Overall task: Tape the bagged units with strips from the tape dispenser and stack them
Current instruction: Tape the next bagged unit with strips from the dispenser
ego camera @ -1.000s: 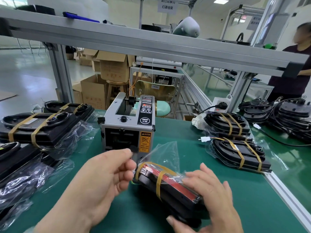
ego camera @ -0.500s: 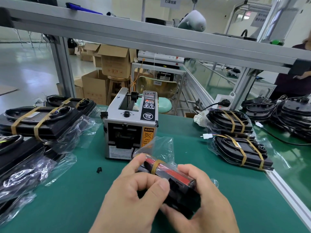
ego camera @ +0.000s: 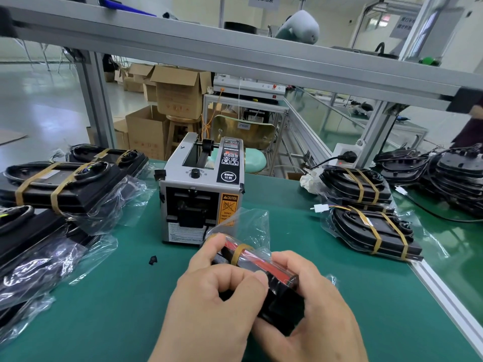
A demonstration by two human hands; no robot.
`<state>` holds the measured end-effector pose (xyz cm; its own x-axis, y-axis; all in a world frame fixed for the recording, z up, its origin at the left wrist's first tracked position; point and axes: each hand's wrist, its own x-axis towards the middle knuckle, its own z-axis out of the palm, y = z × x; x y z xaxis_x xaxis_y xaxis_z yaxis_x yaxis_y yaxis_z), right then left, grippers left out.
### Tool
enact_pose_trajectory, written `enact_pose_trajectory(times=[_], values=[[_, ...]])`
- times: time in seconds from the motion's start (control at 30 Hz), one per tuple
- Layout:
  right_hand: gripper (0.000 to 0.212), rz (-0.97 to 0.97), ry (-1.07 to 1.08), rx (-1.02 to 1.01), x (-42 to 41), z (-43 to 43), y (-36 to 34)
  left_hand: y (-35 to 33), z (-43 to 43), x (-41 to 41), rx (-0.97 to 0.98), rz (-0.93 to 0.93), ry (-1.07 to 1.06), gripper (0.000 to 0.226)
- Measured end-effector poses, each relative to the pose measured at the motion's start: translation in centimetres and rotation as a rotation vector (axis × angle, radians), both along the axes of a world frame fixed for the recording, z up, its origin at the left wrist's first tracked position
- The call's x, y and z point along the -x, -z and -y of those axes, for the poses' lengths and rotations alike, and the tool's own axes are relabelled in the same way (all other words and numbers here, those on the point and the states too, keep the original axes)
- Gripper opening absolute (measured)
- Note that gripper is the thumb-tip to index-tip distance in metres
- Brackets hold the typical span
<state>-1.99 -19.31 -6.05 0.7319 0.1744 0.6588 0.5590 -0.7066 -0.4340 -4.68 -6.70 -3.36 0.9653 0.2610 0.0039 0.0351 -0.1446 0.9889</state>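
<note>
The left hand (ego camera: 217,299) and right hand (ego camera: 316,307) grip the bagged unit (ego camera: 261,266), six o'clock of the tape dispenser (ego camera: 201,189); probably stiff, film slippery; hold its ends.

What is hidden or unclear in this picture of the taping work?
Head view:
- the bagged unit: near end covered by the left hand and right hand.
- the tape dispenser: lower text of its caution label is behind the bag's plastic.
- the left pile: cut off by the frame edge.
</note>
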Motion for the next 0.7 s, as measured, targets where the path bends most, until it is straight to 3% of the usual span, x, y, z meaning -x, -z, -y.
enact_pose_trajectory(times=[0.4,0.7], values=[[0.054,-0.023,0.024,-0.002,0.05,-0.07,0.1,-0.08,0.41,0.13,0.008,0.014,-0.065,0.025],[0.062,-0.023,0.058,-0.004,0.1,-0.07,0.46,0.49,0.22,-0.13,0.036,0.014,-0.035,0.026]])
